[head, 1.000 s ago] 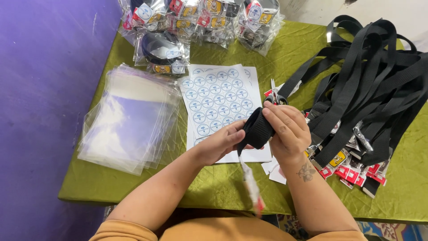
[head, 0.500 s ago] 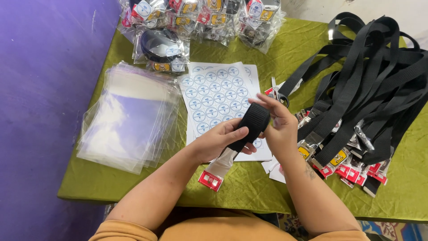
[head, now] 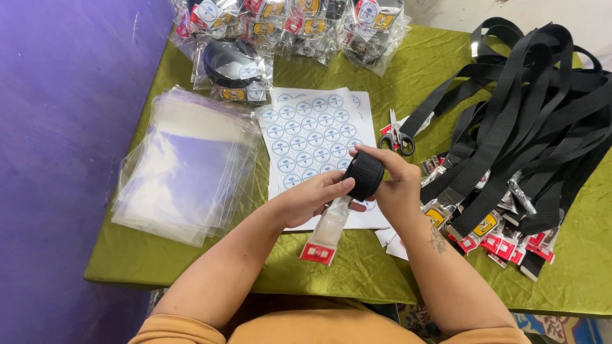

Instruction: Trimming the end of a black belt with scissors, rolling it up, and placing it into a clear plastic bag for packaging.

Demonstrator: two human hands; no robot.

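Black webbing, wound into a tight strap roll [head: 364, 176], sits between both hands above the sticker sheet [head: 312, 137]. The left hand [head: 312, 199] is closed on the roll's near side with thumb and fingertips. The right hand [head: 396, 181] wraps over the far side, fingers curled across the top. A clear tag with a red end [head: 325, 237] hangs from the roll down onto the green tablecloth [head: 357, 267].

Surroundings: a stack of clear plastic bags [head: 185, 165] lies to the left; packed bags [head: 280, 25] line the far edge; scissors [head: 396, 135] rest just beside the sheet; a pile of loose black straps [head: 529, 121] with metal clips fills the right side, near the right wrist.

Change from half a second ago: the roll is more compact and round, and the tag has shifted rightward, now hanging directly beneath the hands.
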